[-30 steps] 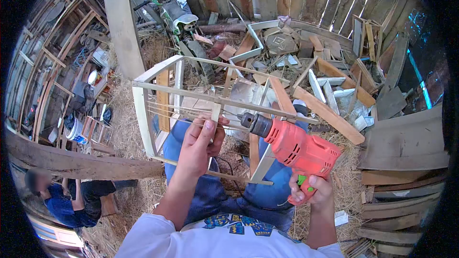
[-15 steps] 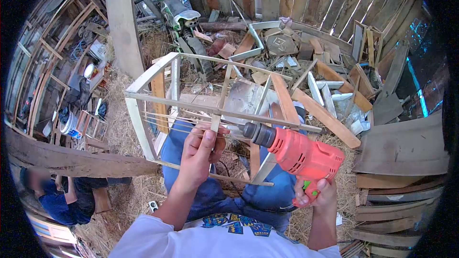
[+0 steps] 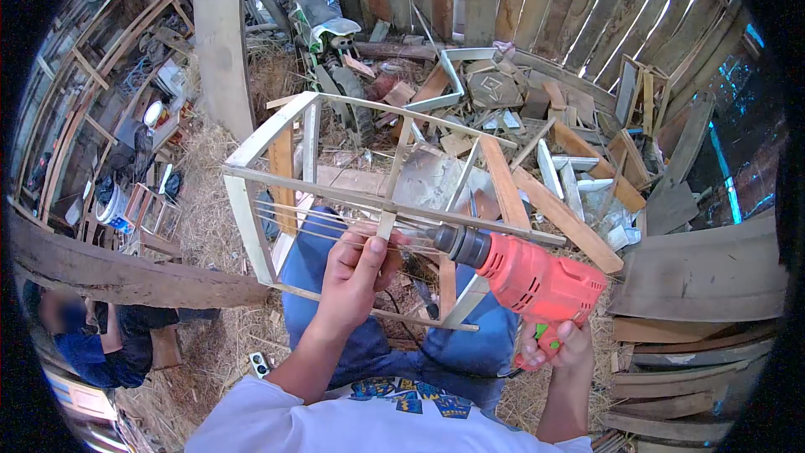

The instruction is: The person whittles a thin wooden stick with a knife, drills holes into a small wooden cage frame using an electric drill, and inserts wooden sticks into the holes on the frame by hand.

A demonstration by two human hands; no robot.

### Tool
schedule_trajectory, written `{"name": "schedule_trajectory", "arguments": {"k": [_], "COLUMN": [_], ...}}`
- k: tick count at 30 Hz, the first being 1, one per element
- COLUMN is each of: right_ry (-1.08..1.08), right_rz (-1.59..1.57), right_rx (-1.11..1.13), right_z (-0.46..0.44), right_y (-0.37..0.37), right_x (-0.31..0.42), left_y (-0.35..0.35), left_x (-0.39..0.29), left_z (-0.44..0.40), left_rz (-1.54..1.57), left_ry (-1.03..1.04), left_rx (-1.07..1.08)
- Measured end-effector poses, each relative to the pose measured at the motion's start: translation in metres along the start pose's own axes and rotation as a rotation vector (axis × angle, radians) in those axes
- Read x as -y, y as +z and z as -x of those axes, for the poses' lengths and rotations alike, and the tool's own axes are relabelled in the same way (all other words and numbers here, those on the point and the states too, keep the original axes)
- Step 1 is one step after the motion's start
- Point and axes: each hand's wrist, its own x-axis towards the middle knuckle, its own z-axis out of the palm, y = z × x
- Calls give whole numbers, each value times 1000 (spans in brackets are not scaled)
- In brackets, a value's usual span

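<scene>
My right hand [image 3: 560, 342] is wrapped round the handle of a red power drill [image 3: 545, 278], a finger by its green trigger. The drill's dark chuck [image 3: 463, 245] points left, toward my other hand. My left hand [image 3: 356, 264] pinches an upright wooden slat [image 3: 386, 225] of a box-like wooden frame [image 3: 327, 183]. Thin rods run through the frame's left part, level with my left fingers. The frame rests over my knees. Whether the drill's tip touches the slat I cannot make out.
Scrap wood [image 3: 503, 88] is heaped behind the frame, beside a small motorbike [image 3: 331, 42]. A person [image 3: 109, 335] sits at the lower left beyond a thick beam [image 3: 142, 273]. Stacked boards [image 3: 700, 369] lie on the right. A power socket [image 3: 259, 364] lies on the straw.
The view has shifted slightly. Both hands keep their grips, and the drill stays close to the slat, with little visible movement relative to the frame.
</scene>
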Motion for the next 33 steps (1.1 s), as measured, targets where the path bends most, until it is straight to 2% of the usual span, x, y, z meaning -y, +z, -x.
{"name": "schedule_trajectory", "arguments": {"k": [9,12,15,17,24,26,33], "right_ry": [34,17,41,58,42,60,53], "right_rz": [15,173,157,-17,-20,-18,-53], "right_rx": [-9,-60,-63,71,70,131,80], "right_z": [2,0,0,2,2,2,2], "right_y": [-8,4,1,-15,-16,-21,-12], "right_x": [-2,3,3,-3,-4,-5,-5], "left_y": [1,1,-1,-1,2,2,3], "left_x": [-3,-1,-1,0,2,2,1], "left_z": [0,0,-1,0,0,-1,-1], "left_rz": [16,5,4,3,-15,-18,5], "left_ry": [-7,3,12,10,8,9,6], "left_rx": [-6,-8,6,14,-18,-21,-5]}}
